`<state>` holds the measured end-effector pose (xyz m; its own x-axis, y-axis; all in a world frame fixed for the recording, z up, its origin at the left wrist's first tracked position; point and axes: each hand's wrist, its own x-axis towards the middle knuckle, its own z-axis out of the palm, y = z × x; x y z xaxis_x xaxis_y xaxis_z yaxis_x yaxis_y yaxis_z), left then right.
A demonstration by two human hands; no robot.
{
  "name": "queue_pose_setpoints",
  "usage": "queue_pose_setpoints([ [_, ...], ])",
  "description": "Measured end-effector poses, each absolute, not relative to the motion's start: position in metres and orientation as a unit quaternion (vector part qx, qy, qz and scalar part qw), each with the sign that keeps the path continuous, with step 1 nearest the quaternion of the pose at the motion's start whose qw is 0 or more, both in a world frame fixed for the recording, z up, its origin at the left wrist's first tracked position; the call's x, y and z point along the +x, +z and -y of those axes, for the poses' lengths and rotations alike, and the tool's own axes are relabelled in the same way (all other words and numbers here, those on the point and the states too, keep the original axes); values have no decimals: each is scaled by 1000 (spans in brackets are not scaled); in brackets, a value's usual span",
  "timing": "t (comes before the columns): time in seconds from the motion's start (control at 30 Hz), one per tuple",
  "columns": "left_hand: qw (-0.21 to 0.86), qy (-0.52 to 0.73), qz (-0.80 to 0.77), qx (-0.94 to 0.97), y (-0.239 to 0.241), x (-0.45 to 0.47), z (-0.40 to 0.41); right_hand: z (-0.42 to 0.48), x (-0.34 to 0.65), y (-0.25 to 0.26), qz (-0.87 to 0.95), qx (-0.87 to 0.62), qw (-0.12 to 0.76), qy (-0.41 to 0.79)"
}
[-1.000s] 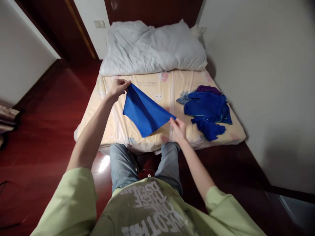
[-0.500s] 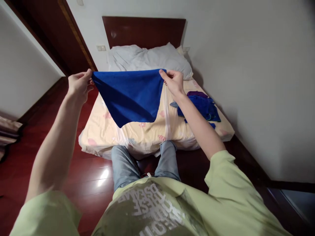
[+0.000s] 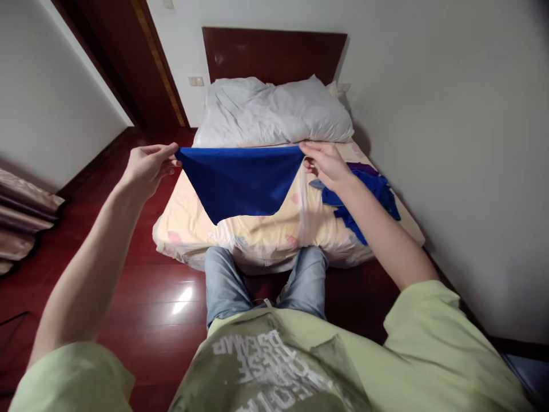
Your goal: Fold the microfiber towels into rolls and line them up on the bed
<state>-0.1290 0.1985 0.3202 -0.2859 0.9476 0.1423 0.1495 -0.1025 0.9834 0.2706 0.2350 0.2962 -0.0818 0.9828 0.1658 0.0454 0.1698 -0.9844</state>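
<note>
A blue cloth point(image 3: 240, 180) hangs stretched between my two hands, above the bed's near half. My left hand point(image 3: 148, 166) pinches its upper left corner, and my right hand point(image 3: 326, 163) pinches the upper right corner. The top edge is taut and nearly level. Below it the cloth narrows to a loose, uneven lower edge. Beyond my right forearm lies a heap of blue cloths point(image 3: 377, 191), with a purple cloth point(image 3: 362, 167) at its back; my forearm hides part of this heap.
The bed point(image 3: 184, 223) has a pale yellow flowered sheet, white pillows point(image 3: 274, 111) and a dark headboard point(image 3: 274, 54). A white wall point(image 3: 450, 143) runs along the right. Striped curtain fabric point(image 3: 26, 220) reaches the red wooden floor point(image 3: 141, 292) on the left.
Both hands have lowered the stretched blue cloth a little towards me, still pinching its corners. My view has turned slightly left, so the bed appears further right.
</note>
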Motion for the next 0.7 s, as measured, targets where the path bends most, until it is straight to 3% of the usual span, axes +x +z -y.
queue_pose_setpoints([
  [0.33,451,464,-582,493,274,-110,-197,-210,320,265,510,-514,466,508],
  [0.57,471,444,-608,460,217,-91,-265,-267,318,219,452,-533,450,557],
  [0.7,461,464,-598,463,218,-77,-311,-316,306,219,435,-556,467,531],
])
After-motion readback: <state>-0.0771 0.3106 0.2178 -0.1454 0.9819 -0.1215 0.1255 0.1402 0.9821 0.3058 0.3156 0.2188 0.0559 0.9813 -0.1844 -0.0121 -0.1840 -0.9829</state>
